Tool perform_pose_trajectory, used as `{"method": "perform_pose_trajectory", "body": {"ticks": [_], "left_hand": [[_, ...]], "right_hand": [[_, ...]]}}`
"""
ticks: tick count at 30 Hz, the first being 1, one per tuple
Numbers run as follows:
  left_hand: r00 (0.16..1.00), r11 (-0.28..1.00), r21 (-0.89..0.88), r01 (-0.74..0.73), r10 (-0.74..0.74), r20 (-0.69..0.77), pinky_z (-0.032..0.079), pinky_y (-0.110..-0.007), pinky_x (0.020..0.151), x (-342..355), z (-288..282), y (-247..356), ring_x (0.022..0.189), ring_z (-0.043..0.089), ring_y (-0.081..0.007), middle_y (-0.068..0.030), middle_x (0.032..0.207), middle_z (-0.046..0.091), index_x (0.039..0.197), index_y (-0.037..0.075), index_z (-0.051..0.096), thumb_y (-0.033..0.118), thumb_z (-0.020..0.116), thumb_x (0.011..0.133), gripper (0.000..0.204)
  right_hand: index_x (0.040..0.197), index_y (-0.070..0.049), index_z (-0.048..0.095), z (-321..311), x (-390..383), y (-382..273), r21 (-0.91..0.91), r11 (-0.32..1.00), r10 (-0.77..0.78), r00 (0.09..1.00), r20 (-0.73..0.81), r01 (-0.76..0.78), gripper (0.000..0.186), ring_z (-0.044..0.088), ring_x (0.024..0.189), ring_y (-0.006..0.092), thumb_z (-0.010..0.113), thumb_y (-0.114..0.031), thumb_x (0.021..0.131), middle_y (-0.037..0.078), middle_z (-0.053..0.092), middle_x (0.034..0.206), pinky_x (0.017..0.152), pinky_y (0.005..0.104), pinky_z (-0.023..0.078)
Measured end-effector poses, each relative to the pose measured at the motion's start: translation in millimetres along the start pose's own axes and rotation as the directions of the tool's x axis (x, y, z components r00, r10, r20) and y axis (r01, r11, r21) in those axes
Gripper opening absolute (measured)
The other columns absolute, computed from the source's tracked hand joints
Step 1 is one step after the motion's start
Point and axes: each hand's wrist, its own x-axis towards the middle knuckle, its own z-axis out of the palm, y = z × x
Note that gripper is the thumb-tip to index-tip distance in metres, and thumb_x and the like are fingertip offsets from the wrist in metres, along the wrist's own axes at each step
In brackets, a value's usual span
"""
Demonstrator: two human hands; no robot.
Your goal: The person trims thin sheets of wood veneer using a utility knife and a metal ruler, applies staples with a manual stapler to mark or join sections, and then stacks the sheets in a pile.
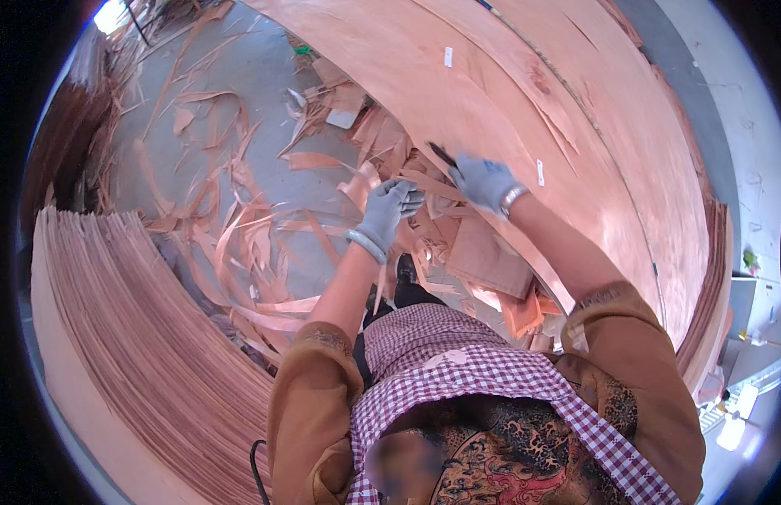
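My right hand [484,183], in a light grey glove, is closed around a dark, narrow knife-like tool [442,153]. The tool's tip points up and left, over the near edge of a large pinkish wood veneer sheet [508,109]. To its left, my gloved left hand [389,207] is held with fingers curled in. Whether a scrap lies in those fingers is hidden. Close by it, a thin veneer strip [432,185] runs toward my right hand. Two small white labels, one of them a label [540,172] beside my right hand, lie on the sheet.
Torn veneer strips [230,227] litter the grey floor [268,109]. A tall stack of veneer sheets [146,320] stands at my left. Loose veneer pieces [489,257] lie below the sheet's edge, near my dark shoe [406,269]. A thin dark line [575,97] crosses the large sheet lengthwise.
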Motion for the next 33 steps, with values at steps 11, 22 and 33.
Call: {"method": "perform_pose_trajectory", "body": {"ticks": [11, 22, 33], "left_hand": [[0.974, 0.985, 0.107, -0.135, 0.152, -0.169, 0.048, -0.026, 0.052, 47.0, 64.2, 3.1, 0.055, 0.059, -0.0132, -0.0039, 0.072, 0.063, 0.080, 0.008, 0.059, 0.023, 0.067, 0.080, 0.017], [0.922, 0.986, -0.035, -0.161, 0.138, -0.361, 0.048, -0.028, 0.057, 27.5, 78.6, -19.6, 0.062, 0.060, -0.0146, -0.0052, 0.077, 0.064, 0.088, 0.009, 0.058, 0.031, 0.064, 0.082, 0.024], [0.979, 0.975, 0.220, -0.031, 0.074, -0.191, 0.046, -0.025, 0.053, -56.9, 191.6, -146.7, 0.053, 0.061, -0.0132, -0.0023, 0.070, 0.065, 0.083, 0.009, 0.060, 0.023, 0.068, 0.081, 0.016]], "right_hand": [[0.094, -0.007, 0.053, -14.5, -87.7, 37.5, 0.114, 0.951, 0.226, 0.900, 0.372, -0.286, 0.032, 0.062, 0.083, 0.0351, 0.036, -0.035, 0.092, 0.018, 0.064, 0.089, 0.075, 0.0417, 0.046], [0.098, -0.006, 0.052, 79.7, -206.0, 123.2, 0.051, 0.981, 0.179, 0.976, 0.122, -0.186, 0.030, 0.060, 0.085, 0.0372, 0.039, -0.033, 0.092, 0.019, 0.063, 0.090, 0.073, 0.0446, 0.045], [0.097, -0.004, 0.058, 102.9, -229.2, 168.9, 0.045, 0.999, -0.012, 1.000, 0.023, 0.011, 0.029, 0.062, 0.083, 0.0352, 0.041, -0.026, 0.089, 0.017, 0.065, 0.089, 0.072, 0.0432, 0.048]]}}
